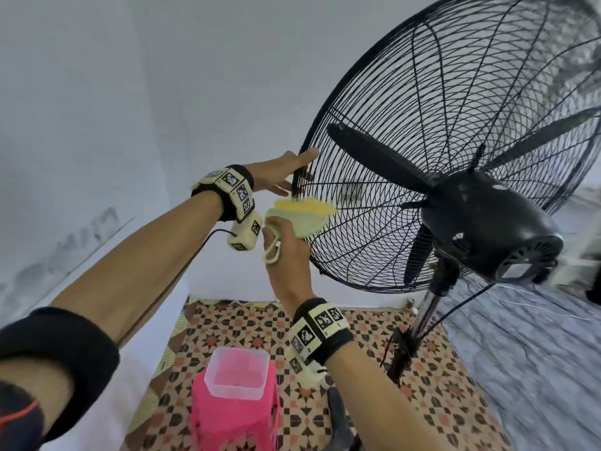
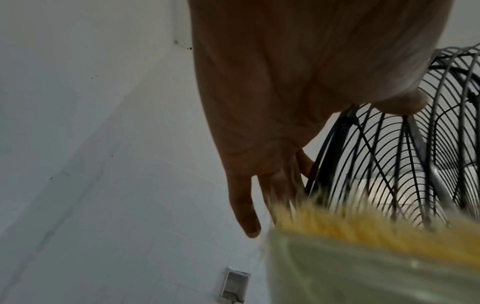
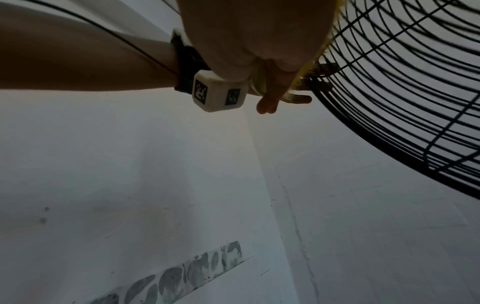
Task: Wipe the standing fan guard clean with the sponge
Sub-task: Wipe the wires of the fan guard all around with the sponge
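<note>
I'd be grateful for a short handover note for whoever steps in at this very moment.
Left hand: fingers straight, steadying the left rim of the fan guard.
Right hand: grips the sponge, its yellow side pressed on the guard wires just below the left hand.
A clear tub sits on a pink stool below.
Done: wiping is under way at the left edge; how much is already clean cannot be told.
Left: work round the rest of the guard.

White walls [image 1: 130, 92] meet in a corner ahead of me; patterned floor tiles [image 1: 325, 369] below; pink stool [image 1: 234, 415] near my feet.
</note>
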